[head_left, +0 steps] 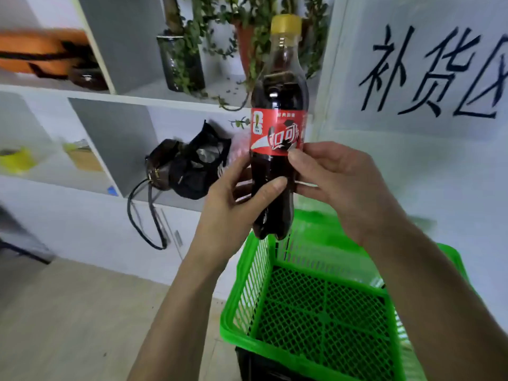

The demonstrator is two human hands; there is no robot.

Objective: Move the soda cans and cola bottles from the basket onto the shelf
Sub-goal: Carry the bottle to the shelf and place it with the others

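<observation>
A cola bottle (279, 111) with a yellow cap and red label stands upright in the air, held in both hands. My left hand (233, 204) wraps around its lower body from the left. From the right, my right hand (332, 180) pinches it just under the label. Directly below sits the green plastic basket (310, 361), and no cans or bottles show in the visible part of its mesh floor. The white shelf (165, 101) rises behind and to the left of the bottle.
Potted plants (192, 50) and a glass vase sit on the upper shelf board. A black-and-brown bag (189, 166) with a hanging strap fills the compartment beside the bottle. Yellow items and an orange bag lie further left. A white panel with handwritten characters (431, 75) stands on the right.
</observation>
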